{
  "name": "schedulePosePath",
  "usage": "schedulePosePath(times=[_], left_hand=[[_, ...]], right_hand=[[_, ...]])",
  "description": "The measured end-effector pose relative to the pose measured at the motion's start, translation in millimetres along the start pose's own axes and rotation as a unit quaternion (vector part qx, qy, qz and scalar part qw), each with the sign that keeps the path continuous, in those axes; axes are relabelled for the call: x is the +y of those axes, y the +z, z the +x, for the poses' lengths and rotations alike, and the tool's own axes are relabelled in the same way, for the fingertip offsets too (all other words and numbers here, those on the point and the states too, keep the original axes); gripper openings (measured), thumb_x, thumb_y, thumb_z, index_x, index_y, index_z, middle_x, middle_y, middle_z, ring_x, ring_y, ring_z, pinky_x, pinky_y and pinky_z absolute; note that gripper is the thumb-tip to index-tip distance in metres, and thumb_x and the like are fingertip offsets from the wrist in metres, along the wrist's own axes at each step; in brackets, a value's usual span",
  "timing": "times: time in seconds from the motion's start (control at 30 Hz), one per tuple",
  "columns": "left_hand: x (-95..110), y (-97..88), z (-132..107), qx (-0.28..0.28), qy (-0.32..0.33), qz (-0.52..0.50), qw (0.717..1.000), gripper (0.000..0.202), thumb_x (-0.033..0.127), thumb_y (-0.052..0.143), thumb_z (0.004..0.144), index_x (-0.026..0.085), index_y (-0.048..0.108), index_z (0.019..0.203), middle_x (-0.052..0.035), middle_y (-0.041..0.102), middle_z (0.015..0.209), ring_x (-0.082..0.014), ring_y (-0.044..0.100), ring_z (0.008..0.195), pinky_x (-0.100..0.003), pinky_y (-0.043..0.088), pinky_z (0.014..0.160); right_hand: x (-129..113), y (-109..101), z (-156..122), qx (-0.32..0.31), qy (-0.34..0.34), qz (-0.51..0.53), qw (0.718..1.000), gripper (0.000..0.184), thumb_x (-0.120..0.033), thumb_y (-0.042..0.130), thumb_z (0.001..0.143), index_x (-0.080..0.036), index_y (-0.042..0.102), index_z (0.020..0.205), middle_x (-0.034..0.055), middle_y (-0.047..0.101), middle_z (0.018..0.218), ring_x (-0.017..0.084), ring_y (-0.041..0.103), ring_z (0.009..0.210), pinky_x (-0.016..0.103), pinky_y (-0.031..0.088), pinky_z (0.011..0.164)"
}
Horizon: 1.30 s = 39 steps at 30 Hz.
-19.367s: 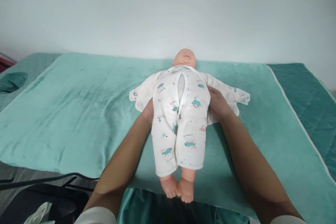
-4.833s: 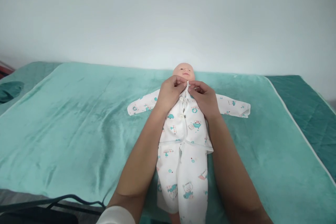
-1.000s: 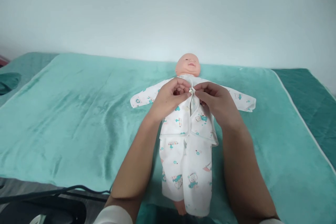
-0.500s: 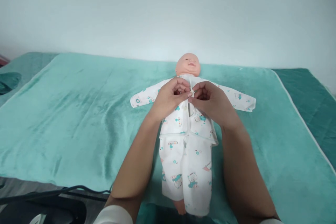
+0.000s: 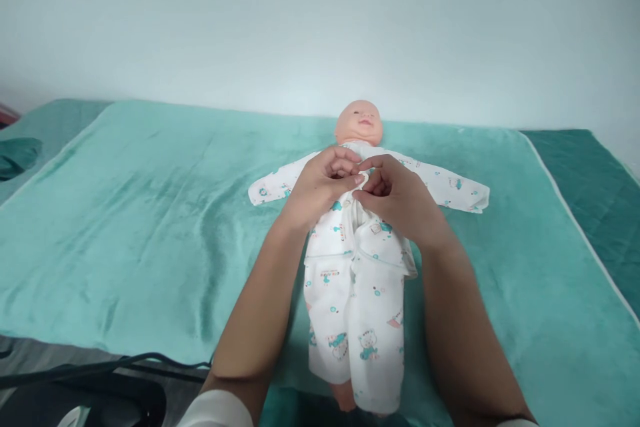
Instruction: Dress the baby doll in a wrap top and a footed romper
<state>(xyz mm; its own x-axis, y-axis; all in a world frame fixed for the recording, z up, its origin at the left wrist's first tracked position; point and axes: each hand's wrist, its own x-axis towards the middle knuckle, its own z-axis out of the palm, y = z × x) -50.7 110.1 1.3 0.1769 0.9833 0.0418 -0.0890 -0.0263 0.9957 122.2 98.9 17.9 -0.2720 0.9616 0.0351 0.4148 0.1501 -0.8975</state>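
A baby doll (image 5: 358, 123) lies on its back, dressed in a white printed shirt (image 5: 333, 238) and matching trousers (image 5: 376, 327). The shirt's sleeves stretch out to both sides. At the chest, my left hand (image 5: 331, 180) pinches the shirt's front edge between thumb and fingers. Close against it, my right hand (image 5: 393, 190) pinches the other front edge. The two edges meet between my fingertips; any fastener there is hidden. Below my hands the shirt front hangs slightly parted. One bare foot (image 5: 344, 395) shows under the trouser leg on the left.
A green plush blanket (image 5: 125, 233) covers the surface under the doll, with a darker green cover (image 5: 590, 193) at the right. A pale wall (image 5: 320, 27) rises behind. At the lower left are a black cable (image 5: 100, 368) and a dark object (image 5: 125, 400) over the floor.
My right hand has shifted slightly left, closer to my left hand. The shirt's front edges have drawn together and bunched below my fingers.
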Motion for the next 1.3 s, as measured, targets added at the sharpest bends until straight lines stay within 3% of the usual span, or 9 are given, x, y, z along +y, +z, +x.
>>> schedulePosePath(times=[0.17, 0.27, 0.43, 0.5, 0.6, 0.73, 0.87, 0.97, 1.3], left_hand=[[2, -3.8, -1, 0.002, -0.008, 0.013, 1.000, 0.029, 0.035, 0.083, 0.075, 0.022, 0.068, 0.096, 0.0003, 0.069, 0.086, -0.0098, 0.055, 0.065, -0.025, 0.038, 0.055], [2, -4.9, -1, 0.008, 0.018, 0.061, 0.998, 0.024, 0.032, 0.079, 0.079, 0.022, 0.070, 0.099, -0.0011, 0.068, 0.088, -0.0118, 0.058, 0.073, -0.026, 0.044, 0.062], [-1, -8.6, -1, -0.017, 0.051, 0.123, 0.991, 0.021, 0.027, 0.071, 0.085, 0.022, 0.071, 0.106, -0.0031, 0.068, 0.092, -0.0146, 0.061, 0.083, -0.029, 0.049, 0.075], [-4, -9.6, 1, -0.018, 0.083, 0.173, 0.981, 0.022, 0.026, 0.067, 0.088, 0.023, 0.071, 0.109, -0.0056, 0.069, 0.104, -0.0179, 0.064, 0.093, -0.031, 0.051, 0.081], [-11, -9.3, 6, -0.008, 0.172, 0.276, 0.946, 0.033, 0.022, 0.056, 0.093, 0.025, 0.069, 0.122, -0.0083, 0.063, 0.138, -0.0245, 0.058, 0.127, -0.040, 0.048, 0.104], [-17, -5.5, 10, -0.015, 0.211, 0.394, 0.895, 0.056, 0.015, 0.041, 0.095, 0.028, 0.051, 0.148, -0.0044, 0.047, 0.162, -0.0245, 0.036, 0.153, -0.047, 0.030, 0.124], [-17, -0.6, 9, -0.001, 0.162, 0.464, 0.871, 0.061, 0.015, 0.035, 0.094, 0.028, 0.047, 0.152, -0.0032, 0.051, 0.159, -0.0251, 0.037, 0.152, -0.049, 0.032, 0.122], [-14, 1.7, 8, 0.009, 0.159, 0.475, 0.865, 0.060, 0.016, 0.036, 0.093, 0.027, 0.051, 0.150, -0.0037, 0.054, 0.156, -0.0239, 0.043, 0.147, -0.046, 0.034, 0.121], [-16, -0.9, 11, 0.009, 0.155, 0.427, 0.891, 0.055, 0.016, 0.039, 0.092, 0.024, 0.056, 0.144, -0.0044, 0.058, 0.152, -0.0233, 0.046, 0.144, -0.046, 0.033, 0.122]], right_hand=[[3, -6, 1, -0.016, 0.006, 0.065, 0.998, 0.035, -0.031, 0.073, 0.081, -0.026, 0.063, 0.114, -0.0048, 0.061, 0.075, 0.010, 0.051, 0.060, 0.023, 0.041, 0.053], [5, -11, 2, -0.018, 0.012, 0.123, 0.992, 0.031, -0.036, 0.069, 0.086, -0.025, 0.064, 0.114, -0.0038, 0.061, 0.074, 0.011, 0.053, 0.061, 0.024, 0.042, 0.055], [11, -10, 6, 0.064, -0.016, 0.153, 0.986, 0.016, -0.033, 0.064, 0.090, -0.023, 0.066, 0.103, 0.0004, 0.067, 0.083, 0.013, 0.060, 0.071, 0.028, 0.049, 0.065], [16, -5, 9, 0.120, -0.044, 0.134, 0.983, 0.012, -0.032, 0.062, 0.091, -0.024, 0.066, 0.099, 0.0029, 0.070, 0.093, 0.015, 0.064, 0.080, 0.031, 0.052, 0.073], [26, 3, 15, 0.186, -0.101, 0.067, 0.975, 0.016, -0.029, 0.058, 0.092, -0.025, 0.067, 0.105, 0.0054, 0.070, 0.114, 0.020, 0.065, 0.107, 0.037, 0.053, 0.094], [39, 11, 22, 0.167, -0.104, -0.002, 0.980, 0.035, -0.036, 0.058, 0.094, -0.026, 0.064, 0.127, 0.0071, 0.066, 0.134, 0.025, 0.058, 0.127, 0.045, 0.049, 0.107], [44, 12, 26, 0.114, -0.116, -0.040, 0.986, 0.042, -0.042, 0.055, 0.097, -0.028, 0.063, 0.135, 0.0066, 0.058, 0.148, 0.028, 0.047, 0.142, 0.051, 0.035, 0.122], [44, 11, 27, 0.108, -0.110, -0.054, 0.986, 0.042, -0.045, 0.053, 0.097, -0.029, 0.063, 0.135, 0.0066, 0.059, 0.148, 0.028, 0.046, 0.143, 0.051, 0.033, 0.123], [45, 10, 28, 0.105, -0.076, -0.055, 0.990, 0.040, -0.042, 0.056, 0.095, -0.028, 0.065, 0.131, 0.0054, 0.054, 0.153, 0.027, 0.042, 0.146, 0.051, 0.031, 0.125]])
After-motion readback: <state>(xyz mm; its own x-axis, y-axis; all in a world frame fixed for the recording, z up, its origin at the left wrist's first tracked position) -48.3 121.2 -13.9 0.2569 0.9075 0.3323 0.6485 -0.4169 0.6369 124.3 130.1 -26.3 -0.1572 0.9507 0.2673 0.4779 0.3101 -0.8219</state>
